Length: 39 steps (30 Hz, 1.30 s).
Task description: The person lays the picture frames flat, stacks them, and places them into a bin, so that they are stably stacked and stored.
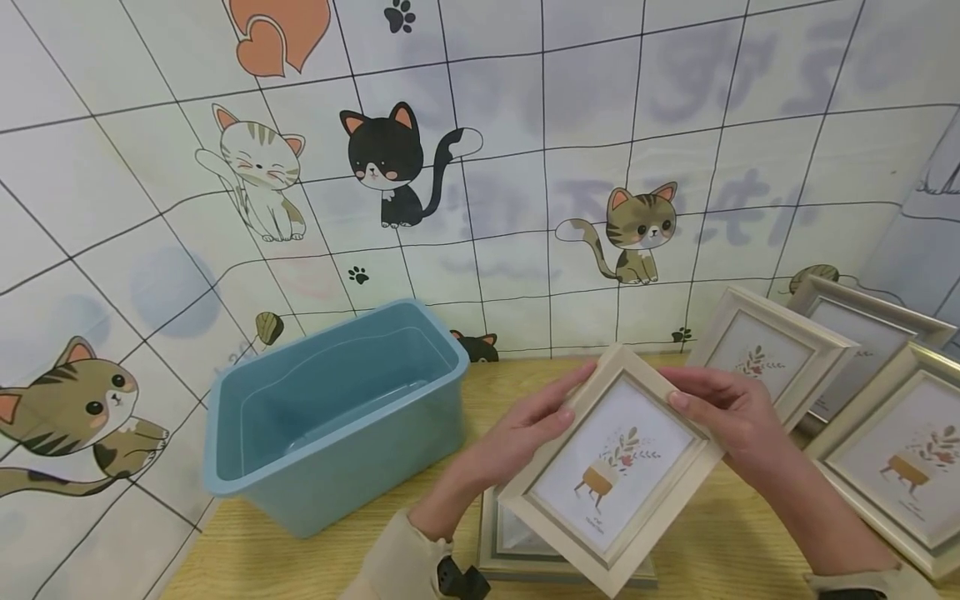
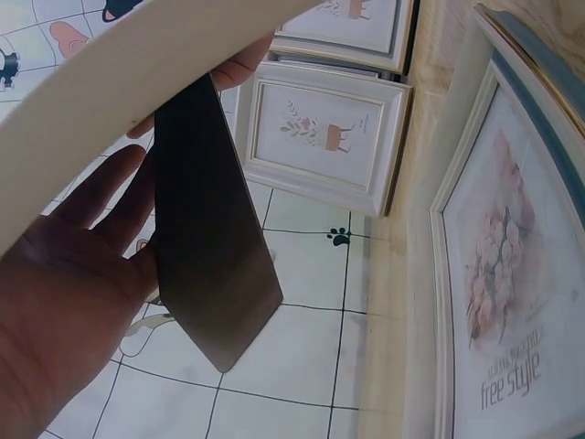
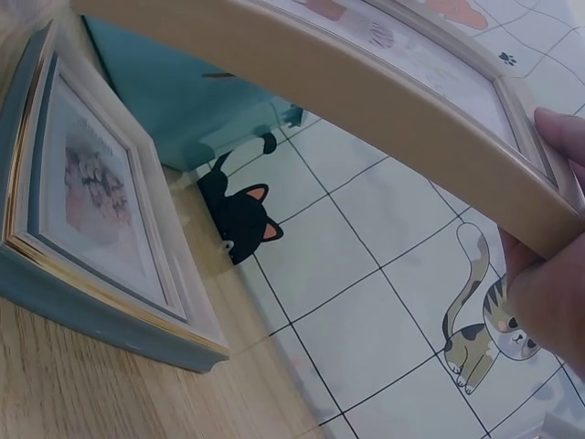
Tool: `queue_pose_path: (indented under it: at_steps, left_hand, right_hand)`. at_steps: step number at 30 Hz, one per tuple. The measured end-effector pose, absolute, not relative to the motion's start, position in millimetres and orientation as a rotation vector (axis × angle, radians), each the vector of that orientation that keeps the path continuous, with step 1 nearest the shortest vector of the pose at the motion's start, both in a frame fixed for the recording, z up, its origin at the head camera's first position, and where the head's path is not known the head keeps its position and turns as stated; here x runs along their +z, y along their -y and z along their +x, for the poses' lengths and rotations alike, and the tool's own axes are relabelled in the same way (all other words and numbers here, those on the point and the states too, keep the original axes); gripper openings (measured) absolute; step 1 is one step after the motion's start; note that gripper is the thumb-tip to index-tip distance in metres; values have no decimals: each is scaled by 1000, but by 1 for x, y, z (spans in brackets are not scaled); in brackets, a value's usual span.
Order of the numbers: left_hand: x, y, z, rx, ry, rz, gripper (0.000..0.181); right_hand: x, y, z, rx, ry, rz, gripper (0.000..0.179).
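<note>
Both hands hold a cream picture frame [image 1: 615, 467] tilted above the table, its front with a potted-plant print facing up. My left hand [image 1: 517, 429] grips the left edge, thumb at the front rim and fingers partly hidden behind. On the upper right edge, my right hand [image 1: 738, 417] pinches with its thumb on the front. In the left wrist view, a dark stand flap [image 2: 215, 238] hangs out from the back of this frame. Below it lies another picture frame [image 1: 517, 537], partly covered; the left wrist view shows its pink flower print [image 2: 498, 265] and lettering.
A blue plastic bin [image 1: 367, 467] stands on the wooden table at the left, with nothing seen inside. Several picture frames stand at the right, among them a cream one [image 1: 772, 358] and a gold-edged one [image 1: 911, 458]. A cat-patterned wall covering [image 1: 510, 183] rises behind the table.
</note>
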<state>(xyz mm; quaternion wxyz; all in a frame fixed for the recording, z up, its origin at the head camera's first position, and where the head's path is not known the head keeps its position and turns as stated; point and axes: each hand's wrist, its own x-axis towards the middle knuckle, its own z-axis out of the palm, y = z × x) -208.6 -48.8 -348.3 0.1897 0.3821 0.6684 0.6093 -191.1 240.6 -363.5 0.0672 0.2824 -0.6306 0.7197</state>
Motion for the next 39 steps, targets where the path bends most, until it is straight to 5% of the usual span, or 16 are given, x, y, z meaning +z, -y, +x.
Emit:
queue_pose_path:
  at_steps: [13, 31, 39]
  left_hand:
    - [-354, 59, -207, 1678, -1881, 1133, 54]
    - [-382, 81, -207, 1888, -2086, 773, 45]
    - [-392, 85, -212, 1957, -2348, 676, 32]
  right_hand:
    - [-364, -246, -186, 2149, 1916, 670, 41]
    - [-377, -236, -182, 2248, 1841, 318, 29]
    - [-389, -238, -177, 1948, 2293, 332, 48]
